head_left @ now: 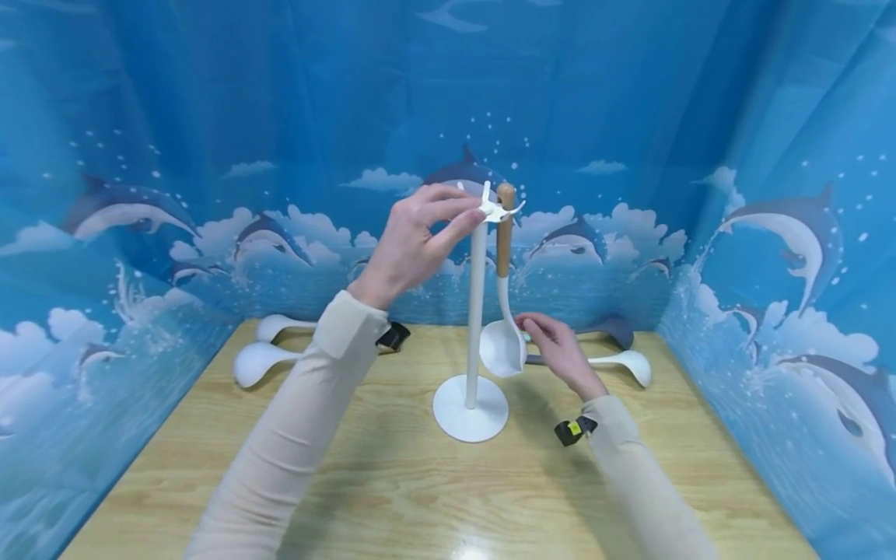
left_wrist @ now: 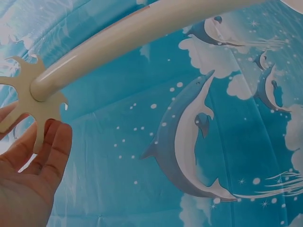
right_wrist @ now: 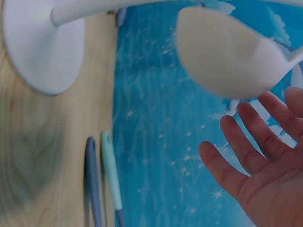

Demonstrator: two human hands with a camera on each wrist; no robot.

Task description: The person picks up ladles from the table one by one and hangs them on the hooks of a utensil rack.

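A white utensil stand [head_left: 476, 311] rises from a round base, with a ring of hooks at its top. My left hand [head_left: 420, 241] pinches that hooked top between thumb and fingers; in the left wrist view the fingers of the left hand [left_wrist: 35, 184] lie against one hook arm. From a hook on the right side hangs a ladle [head_left: 502, 348], its wooden handle up and its white bowl down beside the pole. My right hand [head_left: 558, 350] is at the bowl's right side. In the right wrist view its fingers [right_wrist: 251, 156] are spread and relaxed, fingertips close to the ladle bowl [right_wrist: 227, 56].
Two white-headed utensils lie at the table's left, an upper one [head_left: 276, 325] and a lower one [head_left: 255, 364]. At the right lie a white-headed utensil [head_left: 633, 365] and a dark one [head_left: 617, 330]. Dolphin-printed curtains [head_left: 280, 101] enclose the wooden table [head_left: 392, 482].
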